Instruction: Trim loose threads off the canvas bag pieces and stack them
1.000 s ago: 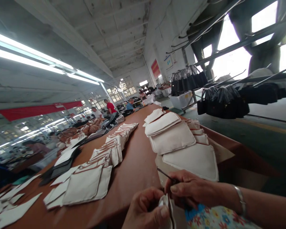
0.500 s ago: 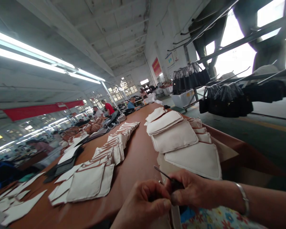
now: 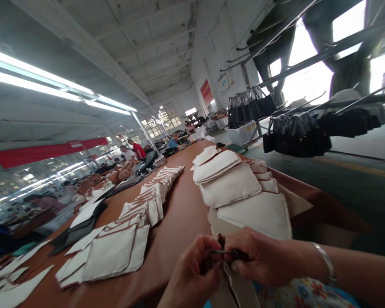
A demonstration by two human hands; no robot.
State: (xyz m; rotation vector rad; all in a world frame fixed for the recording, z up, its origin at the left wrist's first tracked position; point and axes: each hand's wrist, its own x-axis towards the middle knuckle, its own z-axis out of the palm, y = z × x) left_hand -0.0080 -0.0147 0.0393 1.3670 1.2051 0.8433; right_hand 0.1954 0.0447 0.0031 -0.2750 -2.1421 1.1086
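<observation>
Near the bottom centre, a cream fabric piece [image 3: 240, 285] with a dark brown edge hangs below both hands. My left hand [image 3: 197, 267] pinches its upper end. My right hand [image 3: 259, 256], with a silver bangle at the wrist, is closed around a small dark-handled tool [image 3: 239, 254]; the tool's thin metal tip points left across the fabric's top, by the left fingertips. The hands almost touch. Just beyond them lies a row of cream padded panels [image 3: 231, 186]. Another row of cream pieces [image 3: 111, 252] with brown edges overlaps at the left.
The brown table [image 3: 176, 231] runs away from me. Dark and white pieces [image 3: 83, 222] and loose cream scraps [image 3: 25, 291] lie on its left side. Black bags [image 3: 298, 139] hang on a rack at the right, beside a white bin [image 3: 242, 133]. Several people sit or stand farther back.
The tool's tip has swung down and left, from pointing up and away to lying across the fabric's top. More of the cream piece shows below the hands. The view has shifted slightly.
</observation>
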